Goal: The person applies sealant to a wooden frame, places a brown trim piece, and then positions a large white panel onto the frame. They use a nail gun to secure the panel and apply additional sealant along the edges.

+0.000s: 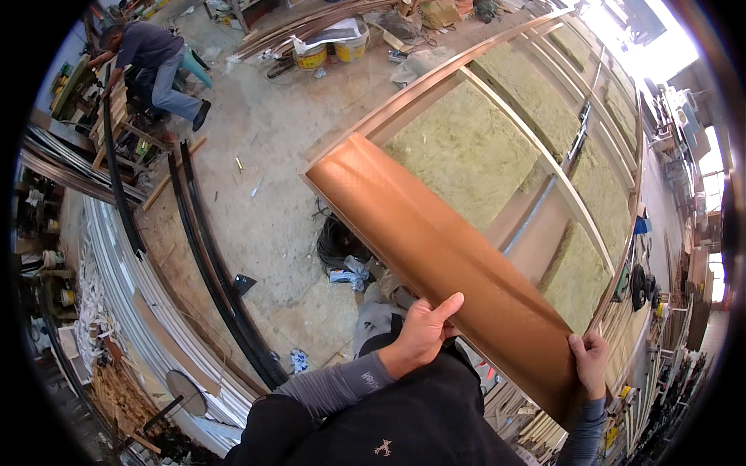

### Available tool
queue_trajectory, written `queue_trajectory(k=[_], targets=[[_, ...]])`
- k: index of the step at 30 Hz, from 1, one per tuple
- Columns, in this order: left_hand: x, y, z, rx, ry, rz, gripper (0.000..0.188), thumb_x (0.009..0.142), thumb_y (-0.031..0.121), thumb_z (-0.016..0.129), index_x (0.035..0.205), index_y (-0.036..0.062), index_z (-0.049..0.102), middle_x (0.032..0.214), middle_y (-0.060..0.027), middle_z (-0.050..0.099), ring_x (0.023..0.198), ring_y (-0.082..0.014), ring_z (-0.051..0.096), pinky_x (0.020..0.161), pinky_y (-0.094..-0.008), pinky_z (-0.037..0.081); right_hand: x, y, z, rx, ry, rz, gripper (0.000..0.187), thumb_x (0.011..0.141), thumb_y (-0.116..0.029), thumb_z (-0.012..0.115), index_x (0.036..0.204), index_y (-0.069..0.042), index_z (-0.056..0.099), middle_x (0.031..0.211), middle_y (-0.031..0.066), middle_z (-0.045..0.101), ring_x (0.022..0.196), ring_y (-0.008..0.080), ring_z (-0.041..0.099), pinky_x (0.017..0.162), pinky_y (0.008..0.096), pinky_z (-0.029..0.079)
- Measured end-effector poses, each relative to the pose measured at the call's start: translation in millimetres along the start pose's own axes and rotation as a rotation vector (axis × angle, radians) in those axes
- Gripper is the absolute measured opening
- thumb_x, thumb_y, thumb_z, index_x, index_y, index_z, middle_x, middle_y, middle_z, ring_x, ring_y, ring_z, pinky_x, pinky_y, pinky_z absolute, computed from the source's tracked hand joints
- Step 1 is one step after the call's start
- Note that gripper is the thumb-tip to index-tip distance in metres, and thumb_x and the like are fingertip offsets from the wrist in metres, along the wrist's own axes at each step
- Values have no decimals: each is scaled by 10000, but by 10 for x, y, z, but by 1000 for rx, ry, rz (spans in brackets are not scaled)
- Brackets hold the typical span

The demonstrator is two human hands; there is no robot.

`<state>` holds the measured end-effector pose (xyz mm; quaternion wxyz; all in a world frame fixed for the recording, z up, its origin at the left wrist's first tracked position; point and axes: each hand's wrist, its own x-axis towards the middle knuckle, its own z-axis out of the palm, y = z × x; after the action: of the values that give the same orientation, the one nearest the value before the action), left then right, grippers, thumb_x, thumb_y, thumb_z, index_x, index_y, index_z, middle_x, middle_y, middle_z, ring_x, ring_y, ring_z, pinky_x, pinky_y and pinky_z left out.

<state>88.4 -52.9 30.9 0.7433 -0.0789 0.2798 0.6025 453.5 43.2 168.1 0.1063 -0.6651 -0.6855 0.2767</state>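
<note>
A long copper-coloured sheet (447, 241), bent along its length, lies over the near edge of a wooden frame panel (513, 124). My left hand (425, 332) grips the sheet's near long edge, thumb on top and fingers curled out of sight beneath. Toward the sheet's right end, my right hand (590, 361) closes on it, with the thumb on its face. Yellowish-green insulation slabs (458, 147) fill bays of the frame beyond the sheet. In an open bay between slabs runs a grey metal strip (531, 213).
Long black profiles (203, 256) and a stack of white lengths (140, 279) lie to the left. Coiled black cable (340, 242) sits on the floor beside the frame. A co-worker (155, 66) bends over a bench at the far left. Buckets (351, 45) stand at the back.
</note>
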Motion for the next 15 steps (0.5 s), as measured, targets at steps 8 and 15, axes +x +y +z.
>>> queue_trajectory(k=[8,15], targets=[[129,99,-81,-39,-24,-102,271,1117,203,616,1353,78,659,1318,-67,723,1181,-208,721,1032,-439,619,-26,-380,-62,-175,32,80,478,941,-209,852,683,-43,486,607,-45,417,613,68,385,521,298,334],[-64,415,-154,7,-61,-337,385,1139,338,569,1422,79,603,1401,-79,680,1295,-220,661,1104,-445,561,-89,-32,-51,-10,15,144,529,924,-289,887,679,-57,481,603,-44,447,609,62,393,514,282,315]])
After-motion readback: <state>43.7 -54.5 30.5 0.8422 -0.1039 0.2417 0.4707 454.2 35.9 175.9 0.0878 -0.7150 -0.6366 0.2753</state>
